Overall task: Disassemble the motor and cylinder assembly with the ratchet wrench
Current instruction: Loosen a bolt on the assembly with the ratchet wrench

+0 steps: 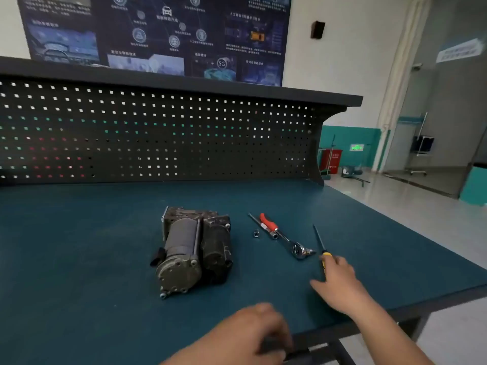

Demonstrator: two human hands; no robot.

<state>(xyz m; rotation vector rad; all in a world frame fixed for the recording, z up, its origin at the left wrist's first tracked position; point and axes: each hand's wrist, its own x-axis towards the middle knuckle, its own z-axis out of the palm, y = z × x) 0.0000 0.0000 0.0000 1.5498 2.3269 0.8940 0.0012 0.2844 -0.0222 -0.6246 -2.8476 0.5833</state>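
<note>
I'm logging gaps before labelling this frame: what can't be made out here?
Head view only.
Blurred: the left hand at the bench edge; whether it holds anything is unclear.
Covered: most of the screwdriver handle, under the right hand; grip unclear.
Too small: the socket beside the ratchet wrench.
Hidden: the far side of the motor assembly, behind its own body.

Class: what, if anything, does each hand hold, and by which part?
The right hand lies over the screwdriver handle; whether it grips is unclear. The left hand, blurred at the table edge, cannot be told.
</note>
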